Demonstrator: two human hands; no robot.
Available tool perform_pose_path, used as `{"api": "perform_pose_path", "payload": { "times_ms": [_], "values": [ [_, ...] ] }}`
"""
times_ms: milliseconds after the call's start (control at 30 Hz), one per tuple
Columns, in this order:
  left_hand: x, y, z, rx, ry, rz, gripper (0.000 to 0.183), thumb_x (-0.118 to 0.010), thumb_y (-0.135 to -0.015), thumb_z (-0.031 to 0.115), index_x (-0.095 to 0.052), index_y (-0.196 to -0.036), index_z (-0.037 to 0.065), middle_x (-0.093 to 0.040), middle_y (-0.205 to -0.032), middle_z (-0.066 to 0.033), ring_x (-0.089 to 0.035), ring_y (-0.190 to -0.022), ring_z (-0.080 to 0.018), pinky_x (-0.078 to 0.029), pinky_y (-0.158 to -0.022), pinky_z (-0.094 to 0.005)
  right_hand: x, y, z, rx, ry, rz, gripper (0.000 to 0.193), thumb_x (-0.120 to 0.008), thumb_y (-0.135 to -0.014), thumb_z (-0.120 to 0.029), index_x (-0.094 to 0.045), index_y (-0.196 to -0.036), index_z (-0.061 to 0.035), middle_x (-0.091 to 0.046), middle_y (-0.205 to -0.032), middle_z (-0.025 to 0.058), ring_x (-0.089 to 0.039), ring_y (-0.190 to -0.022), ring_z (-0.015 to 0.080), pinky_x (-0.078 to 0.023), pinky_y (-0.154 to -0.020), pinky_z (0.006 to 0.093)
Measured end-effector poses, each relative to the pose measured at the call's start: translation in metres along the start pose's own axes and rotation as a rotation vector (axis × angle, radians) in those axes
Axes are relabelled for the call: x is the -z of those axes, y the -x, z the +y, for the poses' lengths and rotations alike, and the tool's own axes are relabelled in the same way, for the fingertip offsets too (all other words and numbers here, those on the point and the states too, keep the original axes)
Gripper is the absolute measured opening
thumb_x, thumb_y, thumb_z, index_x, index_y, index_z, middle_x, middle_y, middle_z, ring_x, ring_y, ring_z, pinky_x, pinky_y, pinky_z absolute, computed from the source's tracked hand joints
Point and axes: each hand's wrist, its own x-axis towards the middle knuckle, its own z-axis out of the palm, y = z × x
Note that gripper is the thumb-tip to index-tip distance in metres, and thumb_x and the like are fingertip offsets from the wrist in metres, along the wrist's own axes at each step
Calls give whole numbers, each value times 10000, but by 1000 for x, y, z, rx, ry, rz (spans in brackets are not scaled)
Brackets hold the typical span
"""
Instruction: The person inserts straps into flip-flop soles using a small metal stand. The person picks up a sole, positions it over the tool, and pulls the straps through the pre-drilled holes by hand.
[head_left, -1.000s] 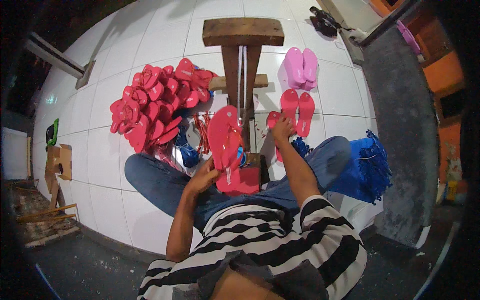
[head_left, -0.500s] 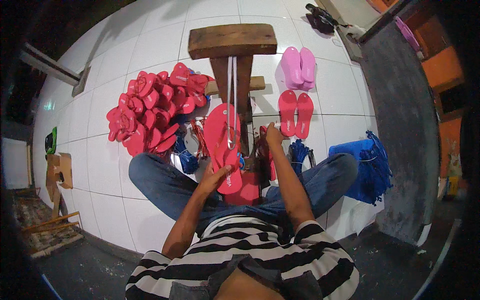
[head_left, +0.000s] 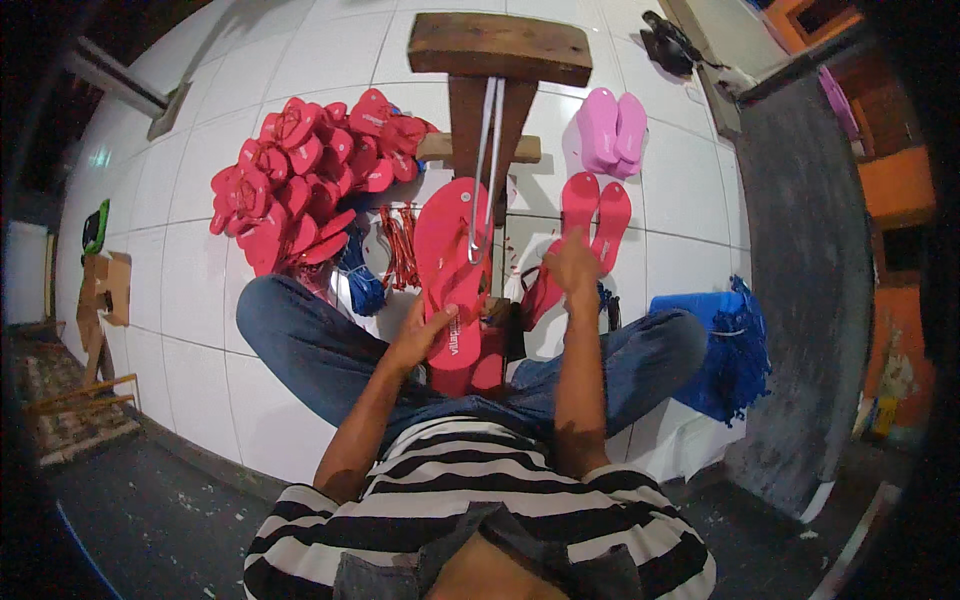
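My left hand [head_left: 420, 335] is closed around the heel end of a red flip-flop [head_left: 452, 340], thumb on top of the footbed. Its toe end lies under the lower tip of a long, narrow metal loop [head_left: 484, 170], beside a wooden stand [head_left: 500, 45] with a thick crosspiece. My right hand [head_left: 576, 268] has its fingers curled in, slightly blurred. Another red flip-flop [head_left: 541, 297] hangs tilted from it; the exact grip is partly hidden. Just behind the right hand lie two red soles [head_left: 580, 203] side by side. More red material rests between my legs.
At the left is a heap of red flip-flops [head_left: 290, 190], with bundles of blue straps [head_left: 357, 275] and red straps [head_left: 399, 245] nearby. Pink soles [head_left: 600, 135] lie at the far right. Blue straps [head_left: 735, 345] cover something by my right knee. A dark ledge [head_left: 785, 270] borders the tiles.
My right hand has moved a little right, toward the red soles, and the flip-flop with it has tilted. My left hand keeps its hold. The whole view has shifted slightly.
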Motion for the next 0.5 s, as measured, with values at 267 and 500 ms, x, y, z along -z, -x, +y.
{"api": "perform_pose_path", "payload": {
  "times_ms": [267, 500],
  "values": [
    [6, 3, -9, -145, 16, 132, 533, -604, -889, 191, -383, -1338, 10, -545, -1230, -97, -550, -1079, -171, -430, -937, -312, 80, 92, 28, 142, -645, 313, 378, -564, -830, -119, -520, -1199, -51, -602, -1072, 173, -604, -959, 239, -498, -807, 336],
    [-11, -5, 3, -138, 245, 342, 506, -594, -888, 164, -390, -1326, 15, -551, -1207, -97, -574, -1034, -182, -450, -905, -305, 87, 141, 59, 331, -1320, 409, 287, -560, -893, -146, -533, -1146, -12, -542, -1116, 77, -528, -1047, 210, -426, -920, 335]
  ]
}}
